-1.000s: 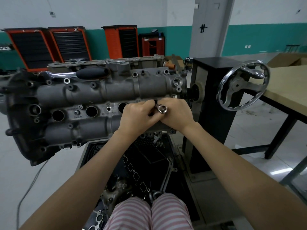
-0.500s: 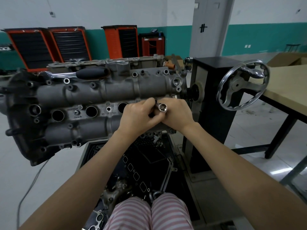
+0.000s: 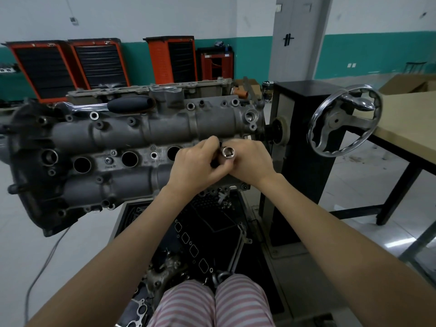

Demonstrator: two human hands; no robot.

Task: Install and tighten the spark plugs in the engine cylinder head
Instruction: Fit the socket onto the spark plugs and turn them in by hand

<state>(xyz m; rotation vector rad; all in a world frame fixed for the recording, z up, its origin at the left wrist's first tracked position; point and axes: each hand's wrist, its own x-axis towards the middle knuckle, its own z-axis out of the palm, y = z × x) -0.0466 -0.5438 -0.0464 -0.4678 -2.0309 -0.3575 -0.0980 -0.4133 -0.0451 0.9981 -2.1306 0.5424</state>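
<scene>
Head view: a workshop with orange tool cabinets (image 3: 99, 64) at the far wall and a wooden bench (image 3: 405, 121) on the right. The cylinder head (image 3: 132, 147) sits on its stand, three plug wells open. My left hand (image 3: 195, 166) and right hand (image 3: 251, 161) both curl round the socket (image 3: 228, 153) over the rightmost well. I judge I'm hand-starting a plug; next, keep it square and fetch the ratchet (image 3: 113, 106) lying on the far side of the head

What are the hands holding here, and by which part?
Both the left hand and right hand grip a chrome socket around its barrel, just below its open end; what lies beneath is hidden.
</scene>
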